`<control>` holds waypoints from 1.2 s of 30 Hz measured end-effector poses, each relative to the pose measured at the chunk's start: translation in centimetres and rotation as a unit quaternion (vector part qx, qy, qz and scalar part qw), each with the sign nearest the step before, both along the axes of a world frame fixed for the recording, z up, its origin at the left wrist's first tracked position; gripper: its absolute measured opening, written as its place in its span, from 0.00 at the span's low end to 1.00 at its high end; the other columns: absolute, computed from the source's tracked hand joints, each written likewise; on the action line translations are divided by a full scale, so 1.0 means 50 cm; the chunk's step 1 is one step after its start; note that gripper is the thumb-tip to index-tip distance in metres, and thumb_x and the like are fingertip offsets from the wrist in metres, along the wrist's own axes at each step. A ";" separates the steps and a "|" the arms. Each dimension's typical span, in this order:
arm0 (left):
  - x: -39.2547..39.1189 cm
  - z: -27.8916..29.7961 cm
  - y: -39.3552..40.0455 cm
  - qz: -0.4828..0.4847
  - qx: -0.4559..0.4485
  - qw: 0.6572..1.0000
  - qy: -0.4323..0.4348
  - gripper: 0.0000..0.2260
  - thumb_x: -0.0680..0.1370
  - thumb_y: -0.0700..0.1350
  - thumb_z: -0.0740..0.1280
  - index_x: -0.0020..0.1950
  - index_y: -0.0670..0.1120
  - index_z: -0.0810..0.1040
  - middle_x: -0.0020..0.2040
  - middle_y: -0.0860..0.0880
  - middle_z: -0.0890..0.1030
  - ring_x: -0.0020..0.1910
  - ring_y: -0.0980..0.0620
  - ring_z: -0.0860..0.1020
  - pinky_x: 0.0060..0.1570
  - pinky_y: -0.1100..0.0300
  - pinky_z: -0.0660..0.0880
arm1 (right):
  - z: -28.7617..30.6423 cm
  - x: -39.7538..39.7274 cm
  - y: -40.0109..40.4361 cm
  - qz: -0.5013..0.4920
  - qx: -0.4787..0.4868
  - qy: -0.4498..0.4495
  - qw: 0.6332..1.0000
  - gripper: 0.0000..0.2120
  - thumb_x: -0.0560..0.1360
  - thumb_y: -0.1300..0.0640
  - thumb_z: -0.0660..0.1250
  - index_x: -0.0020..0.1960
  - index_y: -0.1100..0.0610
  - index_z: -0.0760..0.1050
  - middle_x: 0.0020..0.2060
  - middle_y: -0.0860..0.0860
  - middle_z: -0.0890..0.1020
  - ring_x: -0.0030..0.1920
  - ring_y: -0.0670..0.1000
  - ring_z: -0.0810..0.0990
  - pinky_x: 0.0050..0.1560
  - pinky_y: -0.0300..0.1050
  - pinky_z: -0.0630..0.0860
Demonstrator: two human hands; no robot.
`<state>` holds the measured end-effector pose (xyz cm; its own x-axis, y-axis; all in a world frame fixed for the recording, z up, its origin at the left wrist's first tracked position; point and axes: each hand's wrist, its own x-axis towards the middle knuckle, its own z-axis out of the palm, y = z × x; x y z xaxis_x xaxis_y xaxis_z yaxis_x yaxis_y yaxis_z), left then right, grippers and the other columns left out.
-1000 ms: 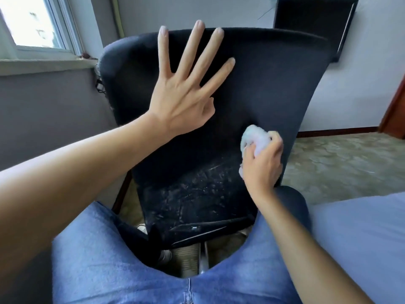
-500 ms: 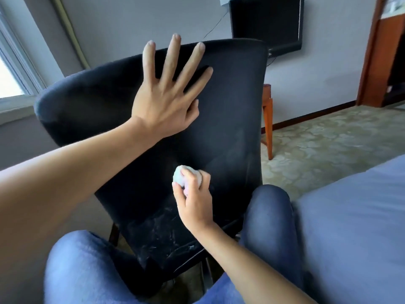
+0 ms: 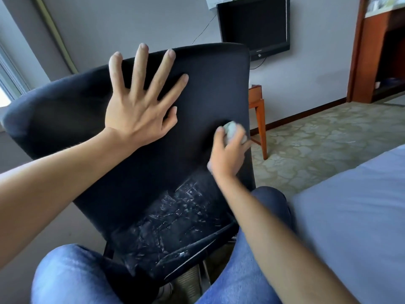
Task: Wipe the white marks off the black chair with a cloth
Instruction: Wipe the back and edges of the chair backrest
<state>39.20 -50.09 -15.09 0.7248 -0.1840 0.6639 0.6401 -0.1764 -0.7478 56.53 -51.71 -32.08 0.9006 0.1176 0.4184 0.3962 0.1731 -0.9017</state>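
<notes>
My left hand lies flat with fingers spread on the back of the black chair. My right hand grips a balled cloth against its right edge. White marks sit lower down.

Bedroom in a home or hotel-type room. Evidence: bed with blue sheet at lower right; wall-mounted flat TV up and left of the bed; small wooden side table below the TV; patterned carpet between bed and wall; wooden wardrobe or door frame right of the TV.
</notes>
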 end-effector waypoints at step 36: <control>0.010 -0.185 0.039 0.094 -0.026 0.969 0.227 0.32 0.85 0.63 0.46 0.86 0.50 0.52 0.86 0.40 0.47 0.83 0.29 0.45 0.73 0.21 0.40 | -0.177 0.167 0.015 0.119 -0.097 0.323 0.934 0.18 0.87 0.45 0.49 0.76 0.41 0.61 0.71 0.56 0.63 0.67 0.61 0.72 0.57 0.59 0.73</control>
